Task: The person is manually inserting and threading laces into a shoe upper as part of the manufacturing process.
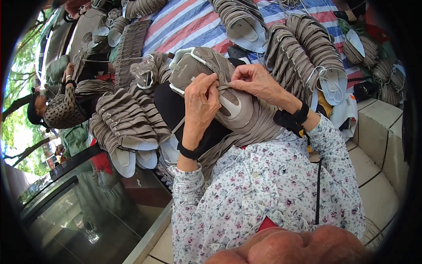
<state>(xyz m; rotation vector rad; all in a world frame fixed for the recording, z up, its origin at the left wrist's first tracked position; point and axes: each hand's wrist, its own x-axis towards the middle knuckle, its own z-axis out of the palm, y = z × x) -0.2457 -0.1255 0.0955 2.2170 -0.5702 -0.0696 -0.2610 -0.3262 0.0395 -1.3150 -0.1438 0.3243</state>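
A taupe shoe upper (239, 115) with white trim rests across my lap, its tongue standing up toward the far side. My left hand (202, 102) is closed at the lacing area, thumb and forefinger pinching a flat taupe shoelace (223, 87). From the other side my right hand (258, 84) pinches the same lace, fingertips close to those of the left. A length of lace trails below my left hand. Beneath the upper, a bundle of loose taupe laces (246, 137) spreads over my lap.
Nested stacks of taupe uppers stand at left (127, 114), right (303, 57) and far middle (241, 22). A striped plastic sheet (180, 26) covers the ground ahead. Another person (66, 103) sits at far left. A tiled ledge (382, 132) stands at right, a dark glassy surface (88, 211) lower left.
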